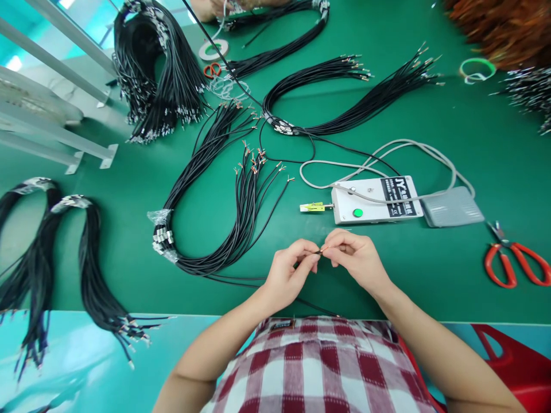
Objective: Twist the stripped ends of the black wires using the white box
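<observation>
My left hand [293, 269] pinches a thin black cable [318, 252] close to its end. The fingertips of my right hand [353, 255] are closed on the cable's fine copper-coloured wire ends [326, 249], almost touching the left fingers. Below my hands another stretch of black cable runs over the green table. To the left lies a curved bundle of black cables [206, 261], its stripped ends fanned out. Just beyond my right hand sits a white box-shaped machine [365, 209] with a green button and a yellow-green tip.
Red-handled cutters [508, 258] lie at the right, beside a grey foot pedal [451, 207]. More cable bundles [353, 115] spread across the green table [430, 275]. At the back is a tape roll [213, 50], and another person's hand [210, 8] shows at the top.
</observation>
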Demonstrator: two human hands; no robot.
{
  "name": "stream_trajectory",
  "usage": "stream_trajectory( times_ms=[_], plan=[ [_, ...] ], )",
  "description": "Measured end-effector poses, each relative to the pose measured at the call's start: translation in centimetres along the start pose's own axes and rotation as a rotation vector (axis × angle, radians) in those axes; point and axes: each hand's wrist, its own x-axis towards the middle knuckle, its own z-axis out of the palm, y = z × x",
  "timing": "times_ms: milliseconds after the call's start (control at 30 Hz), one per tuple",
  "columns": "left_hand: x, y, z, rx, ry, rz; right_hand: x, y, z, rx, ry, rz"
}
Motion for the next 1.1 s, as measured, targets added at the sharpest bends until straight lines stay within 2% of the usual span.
stream_trajectory(
  times_ms=[100,233,433,633,767,867,933,1033,1100],
  plan=[
    [0.1,0.0,-0.1,0.258,0.063,0.252,-0.2,-0.1,-0.5,0.0,-0.054,-0.032],
    [0.3,-0.6,-0.5,0.435,0.086,0.524,-0.4,-0.2,-1.1,0.045,-0.147,-0.035],
    [0.3,-0.6,-0.5,0.417,0.101,0.618,-0.6,-0.4,-1.0,0.159,-0.218,0.085],
    [0.1,0.8,0.4,0.379,0.074,0.546,-0.7,-0.2,0.2,0.307,-0.186,0.308],
    [0.3,1.0,1.2,0.334,0.15,0.495,-0.9,-0.1,0.6,0.355,-0.121,0.384],
    [0.5,1.0,1.5,0.213,0.201,0.434,-1.0,-0.2,0.7,0.345,-0.085,0.397],
    [0.7,0.9,1.5,0.067,0.209,0.317,-1.0,-0.3,0.8,0.329,-0.06,0.384],
    [0.9,0.7,1.4,-0.208,0.188,0.064,-0.8,-0.5,1.2,0.289,-0.026,0.346],
    [0.9,0.4,1.3,-0.335,0.171,-0.036,-0.7,-0.5,1.5,0.281,-0.02,0.331]
  ],
)
